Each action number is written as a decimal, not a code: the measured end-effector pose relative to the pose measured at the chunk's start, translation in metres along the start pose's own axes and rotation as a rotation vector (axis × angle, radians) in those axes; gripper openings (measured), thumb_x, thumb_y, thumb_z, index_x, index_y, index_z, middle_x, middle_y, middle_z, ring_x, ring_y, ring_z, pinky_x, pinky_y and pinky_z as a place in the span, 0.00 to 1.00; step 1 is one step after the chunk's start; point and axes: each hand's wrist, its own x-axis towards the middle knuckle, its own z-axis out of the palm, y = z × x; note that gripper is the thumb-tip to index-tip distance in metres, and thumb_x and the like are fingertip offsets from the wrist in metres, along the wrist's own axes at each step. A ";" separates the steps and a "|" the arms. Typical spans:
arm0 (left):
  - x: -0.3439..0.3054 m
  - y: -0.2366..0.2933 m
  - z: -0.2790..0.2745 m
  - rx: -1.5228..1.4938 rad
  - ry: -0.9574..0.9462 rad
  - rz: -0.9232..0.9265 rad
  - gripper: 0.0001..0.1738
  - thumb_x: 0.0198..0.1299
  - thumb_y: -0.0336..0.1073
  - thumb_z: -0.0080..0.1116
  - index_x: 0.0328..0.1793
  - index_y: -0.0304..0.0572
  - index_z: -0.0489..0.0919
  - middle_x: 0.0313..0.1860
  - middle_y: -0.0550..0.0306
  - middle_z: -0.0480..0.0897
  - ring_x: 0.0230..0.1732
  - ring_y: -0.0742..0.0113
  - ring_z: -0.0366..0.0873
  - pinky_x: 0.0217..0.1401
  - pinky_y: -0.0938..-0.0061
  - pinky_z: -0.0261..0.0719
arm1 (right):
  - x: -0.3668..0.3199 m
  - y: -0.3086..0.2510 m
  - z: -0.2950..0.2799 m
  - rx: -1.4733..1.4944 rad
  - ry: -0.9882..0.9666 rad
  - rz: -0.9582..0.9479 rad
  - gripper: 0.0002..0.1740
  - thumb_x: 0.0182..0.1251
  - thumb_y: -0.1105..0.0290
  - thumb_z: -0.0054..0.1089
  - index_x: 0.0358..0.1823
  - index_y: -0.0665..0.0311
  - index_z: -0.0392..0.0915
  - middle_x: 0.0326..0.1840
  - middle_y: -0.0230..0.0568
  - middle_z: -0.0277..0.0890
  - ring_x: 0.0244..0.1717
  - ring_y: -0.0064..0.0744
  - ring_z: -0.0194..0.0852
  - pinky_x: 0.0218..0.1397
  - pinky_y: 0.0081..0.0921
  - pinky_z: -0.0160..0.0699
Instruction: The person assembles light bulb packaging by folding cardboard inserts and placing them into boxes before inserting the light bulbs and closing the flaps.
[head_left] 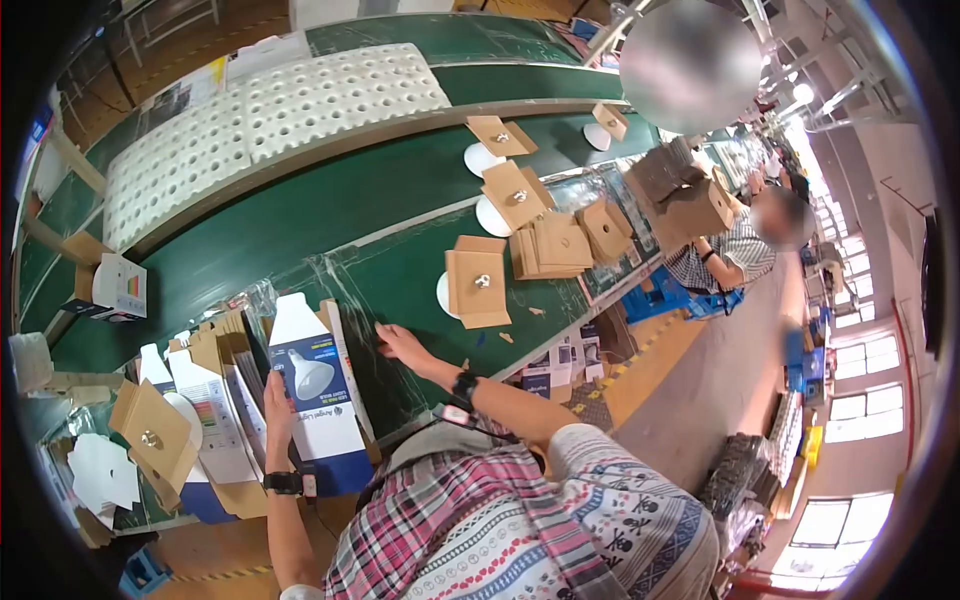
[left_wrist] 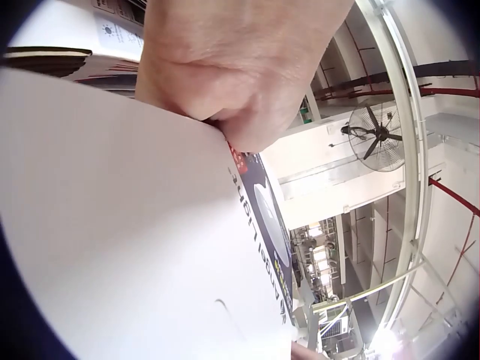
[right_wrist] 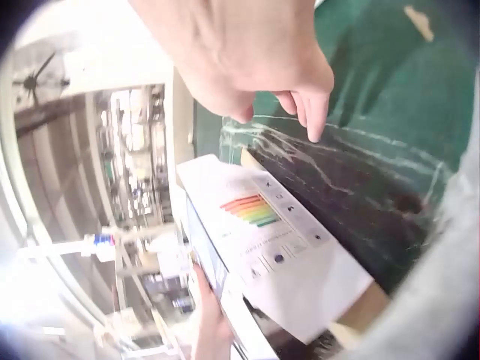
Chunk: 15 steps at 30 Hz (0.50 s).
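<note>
My left hand (head_left: 277,408) grips the left side of a blue and white bulb box (head_left: 318,385) that carries a bulb picture and lettering. In the left wrist view, the fingers (left_wrist: 247,120) bend over the edge of this box. A colour-bar label shows on its side in the right wrist view, where the box (right_wrist: 262,225) stands tilted with its flap raised. To the right of the box, my right hand (head_left: 402,345) hovers over the green table (head_left: 400,275), its fingers loosely extended and holding nothing.
Left of the box stand more cartons (head_left: 215,420) and a bulb in a cardboard insert (head_left: 155,440). Across the table lie bulbs with cardboard inserts (head_left: 478,282) and an insert stack (head_left: 552,245). White foam trays (head_left: 340,95) lie behind; another person (head_left: 740,245) sits to the right.
</note>
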 end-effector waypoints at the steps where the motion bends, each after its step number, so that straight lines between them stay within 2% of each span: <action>1: -0.001 0.002 0.001 -0.005 0.008 -0.027 0.31 0.70 0.54 0.35 0.60 0.31 0.70 0.46 0.58 0.77 0.45 0.71 0.72 0.47 0.78 0.71 | 0.017 0.002 0.013 0.017 0.007 -0.077 0.31 0.70 0.45 0.43 0.52 0.70 0.69 0.47 0.44 0.74 0.45 0.32 0.76 0.51 0.27 0.74; 2: -0.002 0.004 0.001 -0.009 0.020 -0.058 0.30 0.71 0.53 0.35 0.60 0.31 0.69 0.47 0.57 0.77 0.46 0.71 0.72 0.48 0.78 0.70 | 0.033 0.005 0.027 0.035 0.010 -0.150 0.31 0.70 0.44 0.43 0.52 0.70 0.69 0.47 0.44 0.75 0.44 0.32 0.76 0.52 0.27 0.74; 3: -0.004 0.011 -0.001 -0.037 -0.043 -0.094 0.29 0.72 0.51 0.35 0.60 0.30 0.69 0.47 0.56 0.77 0.47 0.71 0.72 0.49 0.78 0.70 | 0.050 0.009 0.038 0.126 -0.028 -0.112 0.30 0.70 0.45 0.42 0.51 0.68 0.71 0.46 0.42 0.76 0.43 0.31 0.76 0.51 0.26 0.73; 4: 0.001 0.003 -0.003 -0.068 -0.086 0.009 0.27 0.72 0.50 0.35 0.59 0.32 0.70 0.46 0.57 0.77 0.45 0.72 0.73 0.49 0.79 0.70 | 0.060 0.008 0.050 0.219 -0.064 -0.066 0.29 0.70 0.45 0.42 0.50 0.67 0.73 0.44 0.40 0.77 0.42 0.29 0.77 0.51 0.26 0.73; 5: -0.001 -0.004 -0.007 -0.089 -0.075 -0.008 0.27 0.72 0.50 0.35 0.59 0.32 0.70 0.45 0.57 0.77 0.45 0.72 0.72 0.49 0.79 0.70 | 0.068 0.008 0.059 0.331 -0.122 -0.068 0.28 0.70 0.44 0.43 0.47 0.64 0.76 0.41 0.36 0.79 0.41 0.26 0.77 0.50 0.24 0.72; 7: -0.009 0.012 0.000 -0.114 -0.023 -0.070 0.26 0.72 0.50 0.34 0.57 0.33 0.70 0.45 0.56 0.77 0.46 0.72 0.72 0.52 0.78 0.69 | 0.066 -0.010 0.066 0.312 -0.137 0.006 0.28 0.70 0.44 0.42 0.48 0.62 0.76 0.43 0.35 0.79 0.43 0.26 0.76 0.50 0.25 0.72; 8: -0.008 0.006 0.001 -0.085 -0.015 -0.013 0.26 0.73 0.50 0.33 0.57 0.33 0.70 0.46 0.55 0.76 0.47 0.71 0.72 0.54 0.77 0.69 | 0.064 -0.016 0.069 0.323 -0.133 0.019 0.28 0.70 0.44 0.42 0.49 0.61 0.76 0.43 0.35 0.79 0.43 0.27 0.76 0.50 0.25 0.72; 9: -0.010 0.008 0.001 -0.088 -0.025 0.002 0.26 0.73 0.50 0.33 0.57 0.33 0.70 0.47 0.55 0.76 0.48 0.70 0.71 0.54 0.77 0.69 | 0.065 -0.016 0.072 0.343 -0.121 0.059 0.28 0.67 0.40 0.44 0.46 0.58 0.77 0.41 0.32 0.76 0.42 0.22 0.71 0.49 0.24 0.68; 10: -0.013 0.008 0.003 -0.091 -0.036 0.011 0.27 0.73 0.51 0.33 0.58 0.33 0.69 0.48 0.55 0.76 0.49 0.70 0.71 0.54 0.77 0.68 | 0.068 -0.016 0.069 0.300 -0.181 0.075 0.30 0.67 0.38 0.41 0.47 0.58 0.76 0.44 0.31 0.75 0.42 0.22 0.69 0.50 0.27 0.67; 12: -0.015 0.011 0.006 -0.091 -0.035 -0.034 0.28 0.72 0.52 0.32 0.61 0.33 0.67 0.51 0.53 0.75 0.52 0.69 0.70 0.58 0.76 0.66 | 0.064 -0.025 0.063 0.371 -0.280 0.051 0.32 0.68 0.37 0.38 0.51 0.58 0.74 0.48 0.31 0.74 0.46 0.24 0.69 0.53 0.28 0.65; 13: -0.014 0.013 0.007 -0.085 -0.026 -0.041 0.29 0.72 0.52 0.32 0.64 0.34 0.65 0.54 0.51 0.74 0.55 0.67 0.69 0.61 0.76 0.64 | 0.059 -0.032 0.060 0.400 -0.302 0.033 0.32 0.69 0.40 0.39 0.55 0.60 0.73 0.51 0.32 0.73 0.52 0.26 0.67 0.59 0.28 0.61; 15: -0.005 0.020 0.008 -0.090 -0.030 -0.036 0.30 0.72 0.52 0.33 0.68 0.35 0.61 0.59 0.50 0.70 0.60 0.65 0.66 0.65 0.74 0.59 | 0.061 -0.034 0.056 0.408 -0.334 -0.002 0.32 0.70 0.41 0.39 0.57 0.61 0.72 0.53 0.33 0.72 0.55 0.27 0.65 0.61 0.28 0.58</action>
